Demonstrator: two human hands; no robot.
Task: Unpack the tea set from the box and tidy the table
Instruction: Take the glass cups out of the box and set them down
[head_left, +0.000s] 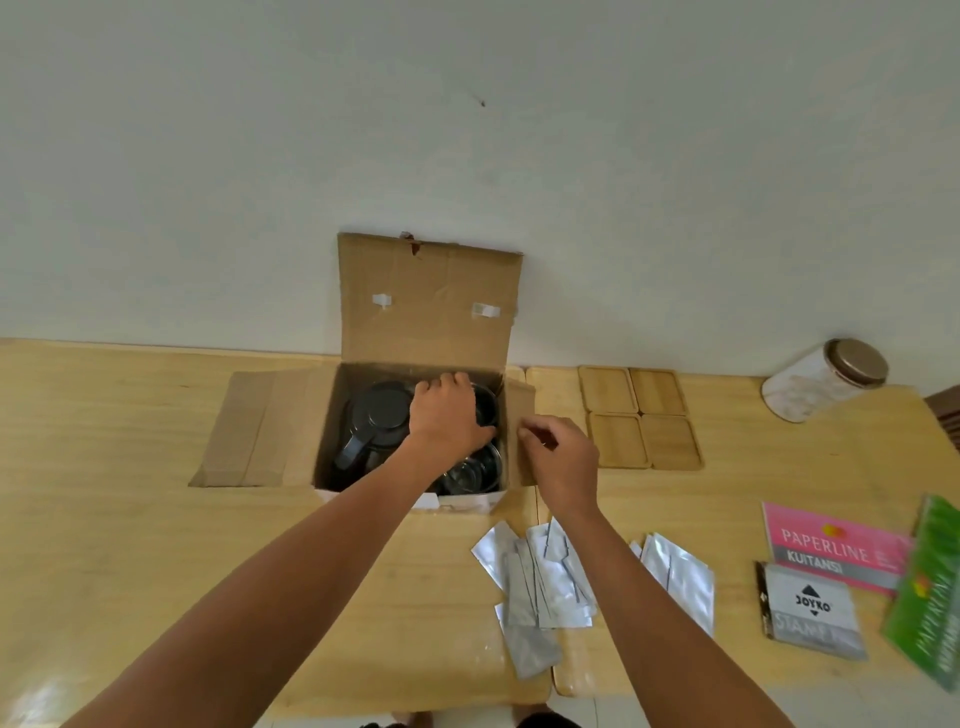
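An open cardboard box (358, 374) stands on the wooden table, its lid flap upright against the wall. Inside lie a dark teapot (376, 421) on the left and glass cups (475, 470) on the right. My left hand (449, 415) reaches into the box, fingers curled over a dark-rimmed cup (488, 402) at the back right. My right hand (558, 462) pinches the box's right side flap (522, 400). Four wooden coasters (639, 418) lie in a square just right of the box.
Several silver sachets (550, 582) are scattered in front of the box. A lidded white jar (823, 379) stands at the far right. A pink receipt book (836, 545), a grey stamp-pad pack (810, 610) and a green booklet (930, 592) lie at the right edge.
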